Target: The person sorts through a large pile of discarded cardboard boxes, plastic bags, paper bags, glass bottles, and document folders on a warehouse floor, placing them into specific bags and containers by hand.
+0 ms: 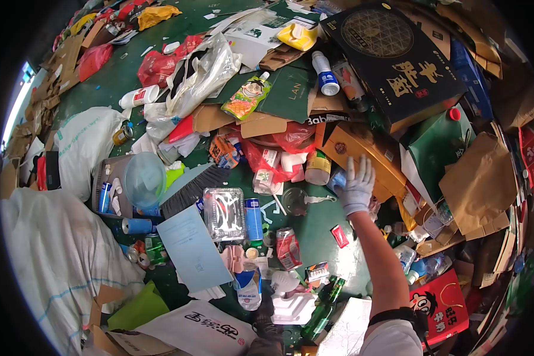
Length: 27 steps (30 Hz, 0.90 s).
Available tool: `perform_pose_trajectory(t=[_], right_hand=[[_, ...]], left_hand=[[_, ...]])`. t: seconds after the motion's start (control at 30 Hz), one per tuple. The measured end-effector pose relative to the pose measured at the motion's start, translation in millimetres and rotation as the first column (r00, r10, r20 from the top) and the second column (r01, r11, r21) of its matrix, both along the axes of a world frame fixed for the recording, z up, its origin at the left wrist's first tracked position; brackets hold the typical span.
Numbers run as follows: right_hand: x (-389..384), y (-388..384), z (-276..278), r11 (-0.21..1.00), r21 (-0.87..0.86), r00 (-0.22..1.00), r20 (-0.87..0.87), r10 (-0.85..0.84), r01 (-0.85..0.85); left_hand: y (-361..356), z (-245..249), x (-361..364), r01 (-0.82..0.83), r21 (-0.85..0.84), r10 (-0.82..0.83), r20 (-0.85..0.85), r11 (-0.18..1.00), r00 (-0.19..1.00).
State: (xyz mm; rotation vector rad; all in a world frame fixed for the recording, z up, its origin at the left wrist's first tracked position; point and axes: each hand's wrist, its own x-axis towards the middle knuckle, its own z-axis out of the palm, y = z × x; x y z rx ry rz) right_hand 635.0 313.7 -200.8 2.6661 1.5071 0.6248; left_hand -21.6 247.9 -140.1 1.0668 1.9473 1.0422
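Note:
My right hand [357, 185], in a pale glove, reaches in from the lower right with its fingers stretched out. Its fingertips lie over the lower side of an orange-brown box [362, 151]. A blue item [337, 180] is just left of the fingers, partly hidden by them. Close by on the left are a clear jar with a yellow label [318, 168] and a clear round container [294, 202]. A small red packet [339, 236] lies below the hand on the green surface [314, 228]. I cannot make out my left hand anywhere.
Mixed waste surrounds the hand. A large black box [397, 59] sits at the upper right, and a brown paper bag [477, 178] at the right. A clear plastic tray [224, 213] and green bottle [325, 308] lie nearer. White sacks [59, 261] bulge at the left.

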Motion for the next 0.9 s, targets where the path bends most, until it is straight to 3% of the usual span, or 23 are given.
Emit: perform_pose_trajectory(t=[0.07,0.17,0.27,0.33,0.4,0.43,0.47,0.53,0.57,0.6,0.63,0.77,0.83,0.9], right_hand=[[58.4,-10.3,23.2,0.972,-0.166,0.983,0.107,-0.151,0.167],[71.6,5.7,51.2,0.902,-0.230,0.891,-0.193,-0.410,0.365],[33.5,8.6,61.1,0.881,-0.273,0.868,-0.216,-0.447,0.386],[13.6,-24.4,35.7,0.947,-0.167,0.954,-0.079,-0.290,0.274],[0.1,-45.3,52.4,0.946,-0.314,0.945,-0.275,-0.176,0.084],[5.4,-51.6,55.3,0.954,-0.298,0.963,-0.260,-0.072,-0.009],[15.1,-50.4,68.2,0.973,-0.227,0.967,-0.254,-0.016,-0.043],[51.2,-40.2,56.0,0.992,0.128,0.999,-0.044,0.014,-0.009],[69.1,-31.7,55.7,0.972,0.119,0.926,-0.347,-0.151,0.203],[81.1,-20.5,55.3,0.917,0.040,0.735,-0.612,-0.292,0.398],[79.9,-9.9,64.5,0.817,-0.168,0.479,-0.738,-0.475,0.551],[39.9,-18.2,51.0,0.862,-0.074,0.781,-0.392,-0.487,0.501],[11.6,-47.2,37.7,0.887,0.030,0.816,-0.409,-0.410,0.461],[-18.6,-82.6,16.4,0.910,-0.057,0.713,-0.602,-0.359,0.410]], left_hand=[[-1.4,-0.6,1.6,0.003,-0.006,-0.003,-0.001,1.000,1.000],[-1.6,-0.2,1.3,0.007,-0.002,-0.007,-0.007,1.000,1.000],[4.0,-0.7,3.3,0.031,0.006,-0.031,-0.009,0.999,0.999],[6.1,-2.0,3.8,0.033,0.009,-0.033,0.000,0.999,0.999],[5.5,-1.3,2.5,0.029,0.012,-0.029,0.003,1.000,1.000],[4.4,-0.5,1.5,0.027,0.011,-0.027,0.003,1.000,1.000],[3.1,-0.4,0.2,0.025,0.011,-0.025,0.002,1.000,1.000],[-0.3,0.5,-1.5,0.022,0.014,-0.022,-0.001,1.000,1.000],[-1.9,1.0,-2.4,0.021,0.016,-0.021,-0.004,1.000,1.000],[-3.5,2.2,-3.2,0.023,0.018,-0.023,-0.007,1.000,1.000],[-5.3,3.0,-4.1,0.024,0.015,-0.024,-0.010,1.000,1.000],[-9.4,3.9,-7.8,0.017,0.017,-0.017,-0.007,1.000,1.000],[-11.6,2.2,-7.9,0.008,0.015,-0.008,-0.002,1.000,1.000],[-12.2,0.7,-8.1,0.010,0.007,-0.010,0.004,1.000,1.000]])
